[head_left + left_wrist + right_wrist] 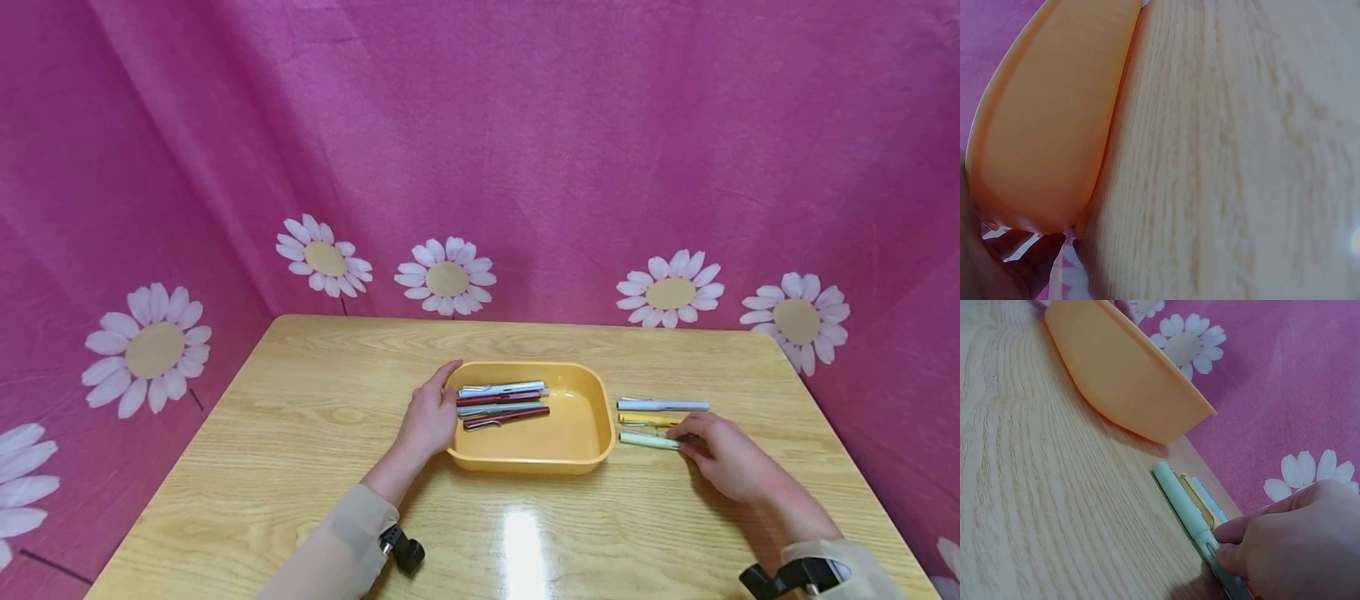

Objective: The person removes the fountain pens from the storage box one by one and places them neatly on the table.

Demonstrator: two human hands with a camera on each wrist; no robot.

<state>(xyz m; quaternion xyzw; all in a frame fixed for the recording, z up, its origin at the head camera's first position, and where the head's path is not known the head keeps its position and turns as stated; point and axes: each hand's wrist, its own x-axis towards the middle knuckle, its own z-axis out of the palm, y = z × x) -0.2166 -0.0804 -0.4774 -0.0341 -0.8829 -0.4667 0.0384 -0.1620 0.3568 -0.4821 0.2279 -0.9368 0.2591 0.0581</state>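
My left hand (431,421) grips the left end of a yellow-orange plastic tray (577,429); the left wrist view shows its fingers against the outside of the tray's end wall. Inside lie several capped pens with clips, among them a pale blue pen (498,389) and a dark red pen (510,417). To the right of the tray, my right hand (727,458) pinches a mint green pen (1175,497) by its right end, thumb on the near side. Just behind it are a yellow pen (641,420), partly covered by the fingers, and a light blue pen (663,406).
Everything stands on a light wood-grain table (315,467). A pink curtain (525,167) with white daisies hangs along the table's back and sides. Black wrist cameras are strapped over both sleeves (330,542).
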